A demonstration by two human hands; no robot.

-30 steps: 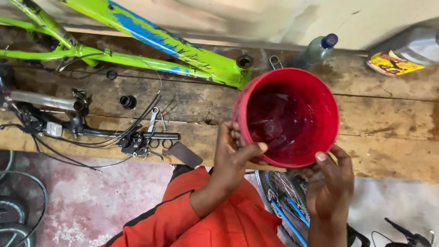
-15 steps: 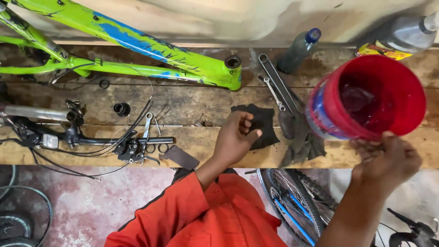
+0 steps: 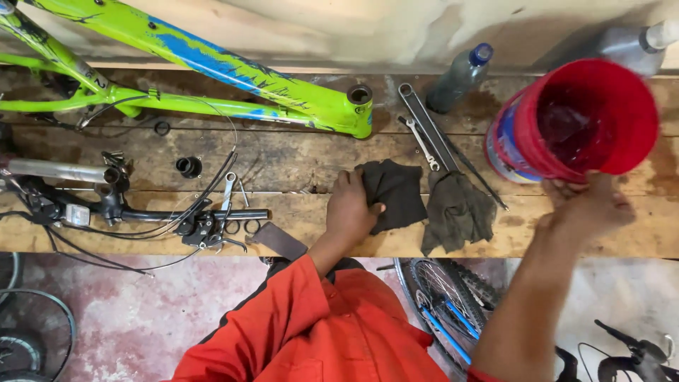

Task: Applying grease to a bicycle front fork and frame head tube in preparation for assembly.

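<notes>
our left hand (image 3: 351, 210) has its fingers curled down on a dark rag (image 3: 392, 192), and the thumb presses on the rag's edge. the rag lies flat on the wooden bench (image 3: 297, 159), near the front edge. our right hand (image 3: 587, 209) holds a red bucket (image 3: 576, 122) from below, with the fingers closed on its bottom rim. the bucket is tipped so we look right into it, and it sits up off the bench at the right side. just beside the dark rag lies a second rag (image 3: 458, 211), grey and crumpled. a long wrench (image 3: 427, 126) and a small wrench (image 3: 422, 143) lie behind the rags. a dark bottle (image 3: 460, 76) with a blue cap stands near the wall. a green and blue bike frame (image 3: 212, 74) lies across the back of the bench. a handlebar (image 3: 141, 212) with black cables lies at the left. a bike wheel (image 3: 442, 297) is under the bench by our orange sleeve (image 3: 283, 311).
</notes>
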